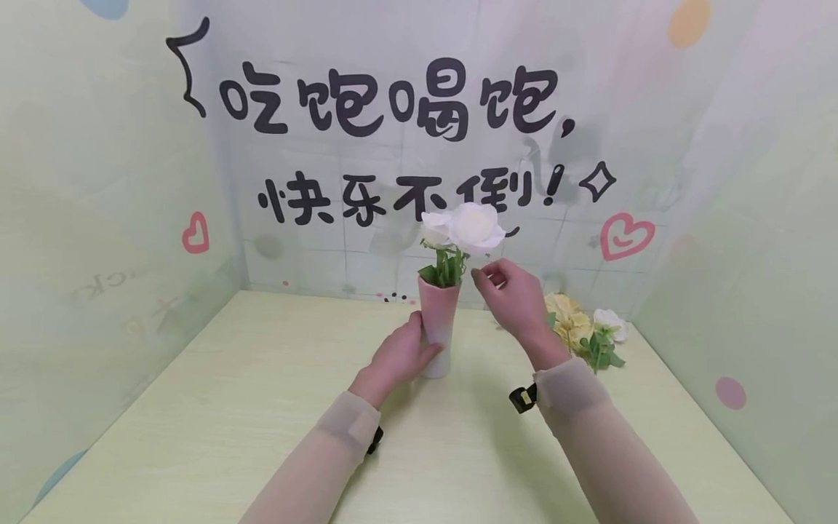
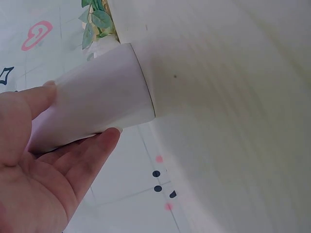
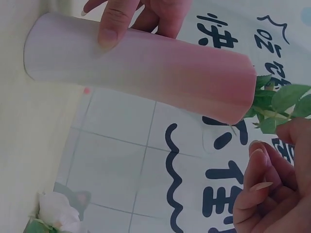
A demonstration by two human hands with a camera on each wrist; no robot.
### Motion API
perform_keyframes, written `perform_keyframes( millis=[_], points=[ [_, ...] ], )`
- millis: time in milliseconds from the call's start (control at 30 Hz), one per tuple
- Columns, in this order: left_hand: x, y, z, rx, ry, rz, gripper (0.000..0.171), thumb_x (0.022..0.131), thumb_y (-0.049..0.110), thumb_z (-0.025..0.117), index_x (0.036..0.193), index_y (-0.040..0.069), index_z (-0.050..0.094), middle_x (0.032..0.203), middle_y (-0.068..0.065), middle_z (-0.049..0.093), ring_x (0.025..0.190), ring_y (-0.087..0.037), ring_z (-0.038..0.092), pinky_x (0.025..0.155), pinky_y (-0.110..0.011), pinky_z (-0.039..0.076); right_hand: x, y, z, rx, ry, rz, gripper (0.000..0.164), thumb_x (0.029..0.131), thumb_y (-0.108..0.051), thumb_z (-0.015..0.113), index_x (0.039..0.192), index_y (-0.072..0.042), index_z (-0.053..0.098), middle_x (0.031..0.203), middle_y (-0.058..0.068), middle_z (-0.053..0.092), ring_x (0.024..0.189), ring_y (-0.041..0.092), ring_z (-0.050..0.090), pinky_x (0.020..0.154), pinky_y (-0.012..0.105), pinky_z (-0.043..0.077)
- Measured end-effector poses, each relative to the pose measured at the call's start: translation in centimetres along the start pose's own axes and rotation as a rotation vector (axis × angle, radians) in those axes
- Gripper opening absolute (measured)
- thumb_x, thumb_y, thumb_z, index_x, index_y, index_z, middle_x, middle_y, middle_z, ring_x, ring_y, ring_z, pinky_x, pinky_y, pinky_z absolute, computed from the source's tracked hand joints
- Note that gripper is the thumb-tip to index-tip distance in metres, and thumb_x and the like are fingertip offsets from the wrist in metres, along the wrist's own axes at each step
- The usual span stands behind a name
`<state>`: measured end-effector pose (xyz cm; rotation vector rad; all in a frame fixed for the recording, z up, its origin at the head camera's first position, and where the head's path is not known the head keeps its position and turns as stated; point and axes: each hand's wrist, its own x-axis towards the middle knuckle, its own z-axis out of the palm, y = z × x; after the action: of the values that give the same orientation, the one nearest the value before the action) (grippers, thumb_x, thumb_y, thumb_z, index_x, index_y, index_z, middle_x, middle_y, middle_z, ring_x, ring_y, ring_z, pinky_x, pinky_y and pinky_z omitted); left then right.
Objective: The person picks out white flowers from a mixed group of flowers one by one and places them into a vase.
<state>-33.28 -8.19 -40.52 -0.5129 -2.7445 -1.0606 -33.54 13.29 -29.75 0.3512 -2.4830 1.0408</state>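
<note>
A tall vase, pink at the rim and fading to white, stands upright on the table with white flowers and green leaves in it. My left hand grips its lower part, thumb on one side and fingers on the other; the left wrist view shows this hand around the pale vase. Beside the leaves, just right of the rim, my right hand has loosely bent fingers. In the right wrist view the right hand is close to the leaves, with nothing visible in its fingers.
Yellow flowers and a white flower with leaves lie on the table at the back right, behind my right forearm. A printed backdrop with black lettering rises behind the table and along both sides.
</note>
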Motion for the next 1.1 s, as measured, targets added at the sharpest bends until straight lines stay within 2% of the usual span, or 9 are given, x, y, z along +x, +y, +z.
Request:
perform_keyframes(
  millis=[467, 667, 1100],
  points=[
    [-0.1, -0.1, 0.1, -0.003, 0.007, -0.008, 0.069, 0.108, 0.025, 0.072, 0.158, -0.01, 0.039, 0.154, -0.029, 0.061, 0.14, -0.044, 0.064, 0.118, -0.057, 0.054, -1.4, 4.5, -0.9, -0.04, -0.045, 0.084, 0.034, 0.109, -0.039, 0.064, 0.115, -0.007, 0.076, 0.101, 0.011, 0.076, 0.092, 0.028, 0.07, 0.076, 0.034, 0.054],
    [-0.2, 0.1, 0.0, -0.007, 0.004, -0.021, 0.07, 0.109, 0.025, 0.072, 0.159, -0.009, 0.038, 0.155, -0.028, 0.061, 0.141, -0.043, 0.064, 0.119, -0.057, 0.053, -2.4, 6.2, -0.8, -0.04, -0.063, 0.094, 0.031, 0.109, -0.036, 0.064, 0.113, -0.007, 0.074, 0.099, 0.011, 0.075, 0.09, 0.026, 0.069, 0.075, 0.033, 0.053],
    [0.1, -0.1, 0.3, 0.001, 0.006, -0.01, 0.071, 0.109, 0.027, 0.071, 0.16, -0.008, 0.037, 0.155, -0.028, 0.06, 0.142, -0.042, 0.063, 0.119, -0.056, 0.053, -4.0, 9.8, -0.6, -0.055, -0.04, 0.116, 0.029, 0.11, -0.03, 0.061, 0.111, -0.006, 0.076, 0.097, 0.011, 0.075, 0.085, 0.024, 0.065, 0.077, 0.035, 0.053]
  ],
)
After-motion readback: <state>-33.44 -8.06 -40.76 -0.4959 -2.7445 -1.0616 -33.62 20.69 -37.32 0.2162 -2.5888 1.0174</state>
